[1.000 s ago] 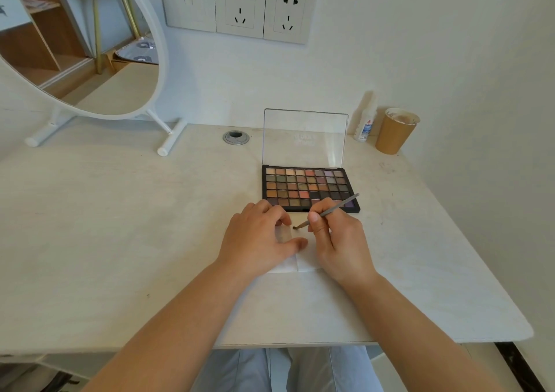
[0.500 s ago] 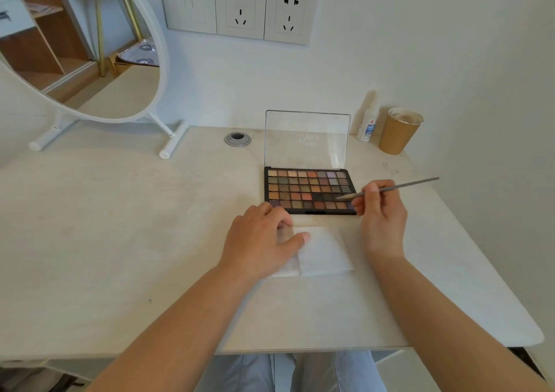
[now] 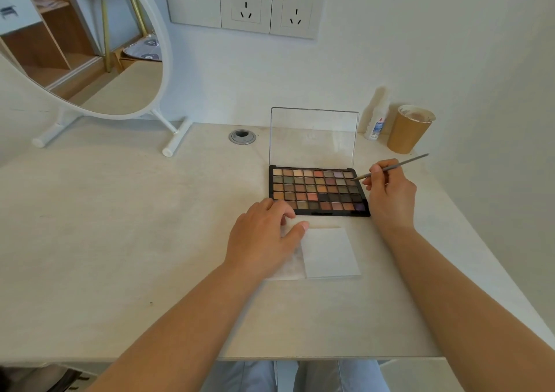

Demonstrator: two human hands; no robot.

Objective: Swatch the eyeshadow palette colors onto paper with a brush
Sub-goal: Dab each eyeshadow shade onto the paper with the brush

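Note:
An open eyeshadow palette [image 3: 316, 190] with several rows of brown, orange and pink pans lies mid-table, its clear lid [image 3: 313, 136] standing upright. My right hand [image 3: 390, 193] sits at the palette's right edge and pinches a thin grey brush [image 3: 390, 167], whose tip touches a pan near the upper right corner. A white paper [image 3: 329, 253] lies just in front of the palette. My left hand [image 3: 264, 235] presses down on the paper's left part, fingers curved and thumb stretched across it.
A round white mirror [image 3: 90, 46] on a stand occupies the back left. A metal cable grommet [image 3: 242, 137] sits behind the palette. A small white bottle [image 3: 377, 121] and a brown paper cup [image 3: 408, 128] stand at the back right by the wall. The table edge [image 3: 330, 357] runs close to me.
My right hand lifted the brush from the paper and carried it right and back to the palette's upper right pans. The left hand stayed on the paper.

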